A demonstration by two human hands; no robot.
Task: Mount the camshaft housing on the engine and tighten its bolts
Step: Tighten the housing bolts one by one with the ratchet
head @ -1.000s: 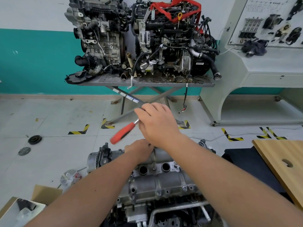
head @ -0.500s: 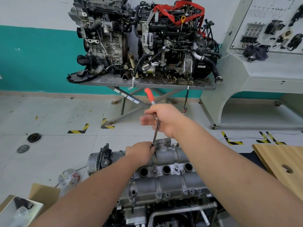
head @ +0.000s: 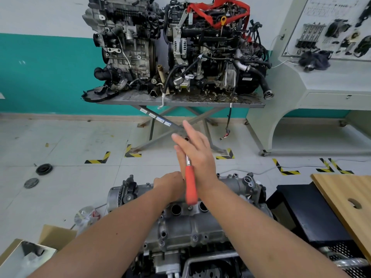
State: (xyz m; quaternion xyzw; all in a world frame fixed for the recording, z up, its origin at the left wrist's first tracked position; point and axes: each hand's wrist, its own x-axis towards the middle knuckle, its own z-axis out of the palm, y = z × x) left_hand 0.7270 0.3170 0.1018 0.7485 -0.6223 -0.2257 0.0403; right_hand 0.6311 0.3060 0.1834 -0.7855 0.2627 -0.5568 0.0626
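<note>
The left hand [head: 170, 182] is rested on the far edge of the grey cast-aluminium camshaft housing [head: 186, 227], which is seated atop the engine at bottom centre; how its fingers lie cannot be told. Just beside it, an orange-handled steel ratchet wrench [head: 190, 187] is pressed by the right hand [head: 197, 155], whose fingers [head: 178, 140] are held straight and spread.

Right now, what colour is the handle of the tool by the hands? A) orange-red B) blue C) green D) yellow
A: the ratchet wrench has an orange-red handle; it lies against the open right hand, above the camshaft housing, while the left hand rests at its lower end.
</note>
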